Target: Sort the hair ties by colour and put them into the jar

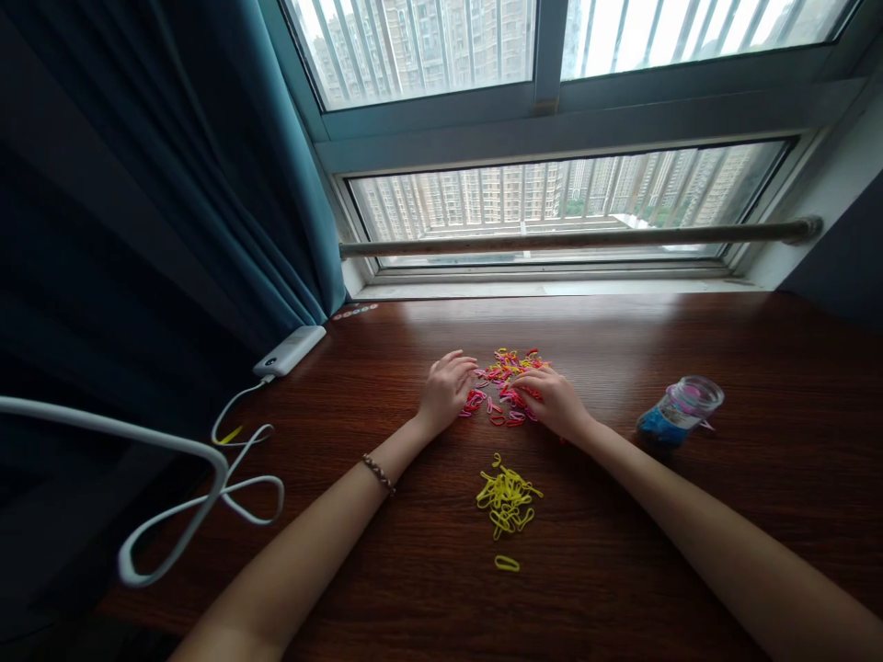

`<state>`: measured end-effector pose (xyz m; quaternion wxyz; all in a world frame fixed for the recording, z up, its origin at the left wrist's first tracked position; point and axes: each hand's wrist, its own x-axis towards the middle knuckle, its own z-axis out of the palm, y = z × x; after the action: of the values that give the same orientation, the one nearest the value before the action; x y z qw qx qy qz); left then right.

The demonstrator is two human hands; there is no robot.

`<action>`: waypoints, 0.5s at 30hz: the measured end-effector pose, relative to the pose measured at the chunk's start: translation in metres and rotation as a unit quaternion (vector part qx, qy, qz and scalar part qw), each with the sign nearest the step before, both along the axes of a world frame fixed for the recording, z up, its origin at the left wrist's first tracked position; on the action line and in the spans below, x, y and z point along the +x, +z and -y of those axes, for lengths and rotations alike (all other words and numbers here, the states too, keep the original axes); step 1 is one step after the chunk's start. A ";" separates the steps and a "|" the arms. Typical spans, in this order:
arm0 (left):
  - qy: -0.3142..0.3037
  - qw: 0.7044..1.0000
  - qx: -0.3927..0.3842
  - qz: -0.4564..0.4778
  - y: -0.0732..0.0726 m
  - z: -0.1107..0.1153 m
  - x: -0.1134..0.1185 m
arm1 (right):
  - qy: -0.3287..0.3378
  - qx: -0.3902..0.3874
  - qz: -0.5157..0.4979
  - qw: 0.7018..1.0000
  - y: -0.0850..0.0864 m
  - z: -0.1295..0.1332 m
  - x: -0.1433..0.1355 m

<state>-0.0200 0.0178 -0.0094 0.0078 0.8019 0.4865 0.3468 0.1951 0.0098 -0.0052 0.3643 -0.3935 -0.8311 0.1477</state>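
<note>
A loose pile of small elastic bands (pixel 507 366), mostly red, pink and orange with some yellow, lies on the dark wood table. My left hand (pixel 447 391) rests at the pile's left edge, its fingers loosely stretched and holding nothing I can see. From the right, my right hand (pixel 554 403) reaches over the pile with fingers apart and bent down toward the bands; its fingertips partly cover some of them. Closer to me, between my forearms, is a separate heap of yellow elastic bands (pixel 509 499). One single yellow band (pixel 507 564) lies just below that heap.
A clear jar (pixel 680 411) with a blue label and some pink inside leans on the right. At left, a white power bank (pixel 290 352) with a white cable (pixel 200 501) lies by the blue curtain (pixel 276 184). A metal rail (pixel 579 240) crosses the window behind the table.
</note>
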 end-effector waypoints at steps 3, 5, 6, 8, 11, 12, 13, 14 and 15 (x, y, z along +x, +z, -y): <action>-0.008 0.997 -0.048 -0.059 -0.003 -0.008 0.005 | -0.007 0.066 0.083 0.994 -0.007 -0.004 0.003; -0.018 0.992 -0.089 -0.089 -0.006 -0.010 0.008 | -0.006 0.082 0.111 0.990 -0.010 -0.003 0.003; -0.024 0.989 -0.105 -0.102 -0.007 -0.011 0.009 | -0.006 0.086 0.118 0.989 -0.011 -0.003 0.003; -0.034 0.984 -0.124 -0.121 -0.008 -0.011 0.009 | -0.009 0.092 0.120 0.988 -0.013 -0.003 0.002; -0.042 0.982 -0.131 -0.127 -0.007 -0.010 0.007 | -0.009 0.096 0.095 0.991 -0.015 -0.005 0.003; -0.044 0.983 -0.132 -0.123 -0.006 -0.010 0.007 | -0.012 0.095 0.077 0.992 -0.015 -0.005 0.003; -0.047 0.983 -0.133 -0.116 -0.006 -0.009 0.006 | -0.020 0.092 0.052 0.994 -0.014 -0.005 0.003; -0.051 0.984 -0.133 -0.105 -0.005 -0.009 0.004 | -0.030 0.085 0.021 0.996 -0.014 -0.005 0.003; -0.056 0.986 -0.131 -0.090 -0.005 -0.010 0.003 | -0.041 0.073 -0.013 0.996 -0.012 -0.005 0.003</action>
<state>-0.0169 0.0273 -0.0141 0.0886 0.8475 0.4812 0.2056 0.1981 0.0147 -0.0174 0.4084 -0.3977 -0.8181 0.0766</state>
